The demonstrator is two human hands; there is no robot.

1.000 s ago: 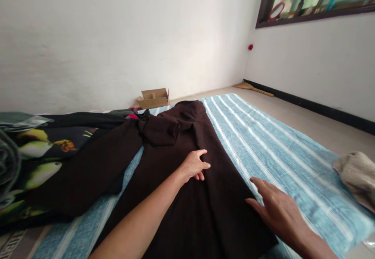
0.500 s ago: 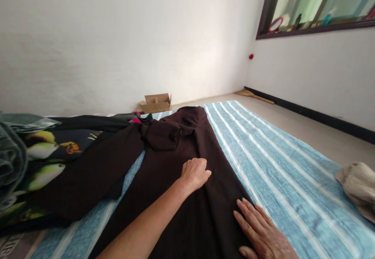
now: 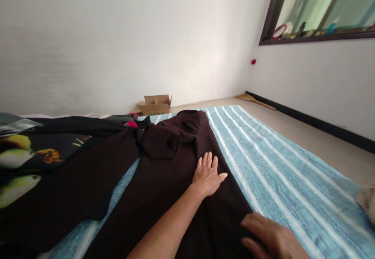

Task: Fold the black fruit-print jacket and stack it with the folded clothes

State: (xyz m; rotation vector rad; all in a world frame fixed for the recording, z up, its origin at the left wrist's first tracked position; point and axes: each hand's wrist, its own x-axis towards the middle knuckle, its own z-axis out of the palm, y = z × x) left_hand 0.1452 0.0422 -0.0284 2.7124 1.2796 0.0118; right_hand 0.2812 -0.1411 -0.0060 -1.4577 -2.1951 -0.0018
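Observation:
A dark brown garment (image 3: 164, 196) lies spread over a blue-and-white striped sheet (image 3: 272, 173). A long sleeve- or leg-like part of it reaches to the left, and its far end is bunched. My left hand (image 3: 208, 175) rests flat on the garment near its right edge, fingers stretched and thumb out. At the garment's lower right edge is my right hand (image 3: 274, 237), slightly blurred, with fingers bent and the thumb apart from them. No cloth shows gripped in either hand.
Other clothes, including a black fruit-patterned piece (image 3: 17, 153), lie at the left. An open cardboard box (image 3: 156, 104) stands by the wall. A beige cloth (image 3: 367, 202) sits at the right edge. A window (image 3: 319, 9) is at the upper right.
My left hand has opened from a closed shape and moved right, now flat on the garment. My right hand has shifted slightly down, its fingers going from flat to bent.

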